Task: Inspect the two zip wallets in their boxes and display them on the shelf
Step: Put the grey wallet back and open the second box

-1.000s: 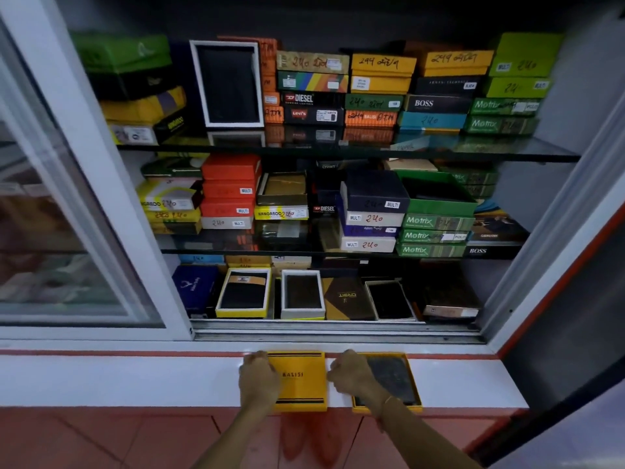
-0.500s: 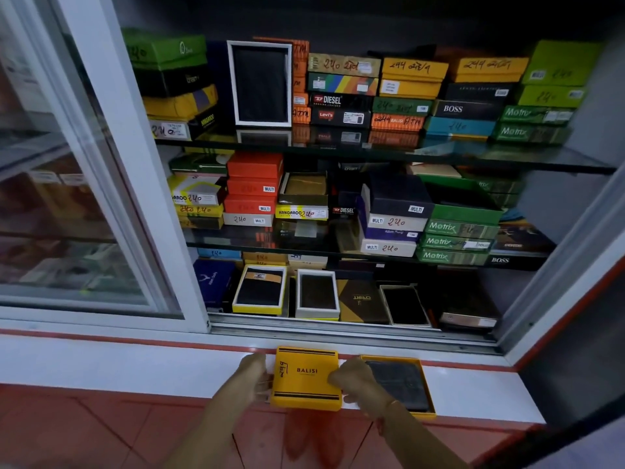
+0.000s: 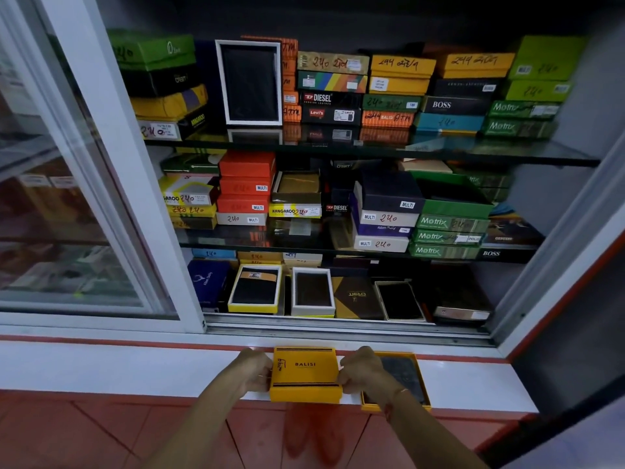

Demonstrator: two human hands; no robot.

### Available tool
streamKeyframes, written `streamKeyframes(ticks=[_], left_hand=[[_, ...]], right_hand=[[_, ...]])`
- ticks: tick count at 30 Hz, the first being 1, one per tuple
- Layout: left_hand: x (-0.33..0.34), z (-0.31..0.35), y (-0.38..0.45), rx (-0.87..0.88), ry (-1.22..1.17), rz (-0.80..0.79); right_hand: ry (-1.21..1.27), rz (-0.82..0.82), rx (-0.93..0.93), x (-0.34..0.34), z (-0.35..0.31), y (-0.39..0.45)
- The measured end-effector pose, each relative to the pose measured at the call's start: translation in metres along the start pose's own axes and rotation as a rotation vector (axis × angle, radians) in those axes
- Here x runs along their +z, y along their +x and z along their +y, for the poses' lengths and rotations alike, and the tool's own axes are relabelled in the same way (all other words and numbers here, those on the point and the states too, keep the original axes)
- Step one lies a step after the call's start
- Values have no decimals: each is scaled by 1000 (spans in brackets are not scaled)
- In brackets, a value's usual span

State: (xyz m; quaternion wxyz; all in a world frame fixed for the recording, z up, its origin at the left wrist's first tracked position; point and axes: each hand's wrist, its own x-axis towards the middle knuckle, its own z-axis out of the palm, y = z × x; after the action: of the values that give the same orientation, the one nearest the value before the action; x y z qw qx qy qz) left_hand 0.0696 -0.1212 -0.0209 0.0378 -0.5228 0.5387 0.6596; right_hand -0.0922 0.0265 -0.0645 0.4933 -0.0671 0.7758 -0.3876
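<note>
You hold the closed yellow box, printed BALISI on its lid, between both hands at the front edge of the white ledge. Your left hand is closed on the box's left side and your right hand on its right side, fingers curled around the short ends, so each grip is narrow and full of box. Its near edge reaches out past the ledge's front edge, above the red tiled floor; whether its underside still touches the ledge cannot be told.

Just beside it to the right, partly behind your right hand and wrist, the open yellow box lies flat on the ledge with a dark wallet inside it, face up. Its near side lies along the ledge's front edge.

Beyond the ledge's back edge the sliding glass door stands pushed to the left, and the cabinet is open in front of you. The bottom shelf holds a row of display boxes along its front edge: a yellow-rimmed tray with a black wallet, a white-rimmed tray just right of it, then a brown Orbit box. The middle glass shelf carries stacks of red, yellow and green boxes, and the top glass shelf carries more stacks, with a white-framed box standing upright near its left end.
</note>
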Motion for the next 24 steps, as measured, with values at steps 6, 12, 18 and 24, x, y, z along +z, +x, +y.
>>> streamKeyframes(ticks=[6,12,18,24], left_hand=[[0,-3,-1,-19,20,-43],[3,-2,-2,-90,-35,-104],[-1,5,-1,-60,-21,-97],[2,9,-5,-97,-66,-182]], right_hand=[[2,-57,75,-9,2,-10],[171,-82,91,-9,-1,-14],[163,-77,103,-13,0,-10],[188,-139,156,-15,2,-10]])
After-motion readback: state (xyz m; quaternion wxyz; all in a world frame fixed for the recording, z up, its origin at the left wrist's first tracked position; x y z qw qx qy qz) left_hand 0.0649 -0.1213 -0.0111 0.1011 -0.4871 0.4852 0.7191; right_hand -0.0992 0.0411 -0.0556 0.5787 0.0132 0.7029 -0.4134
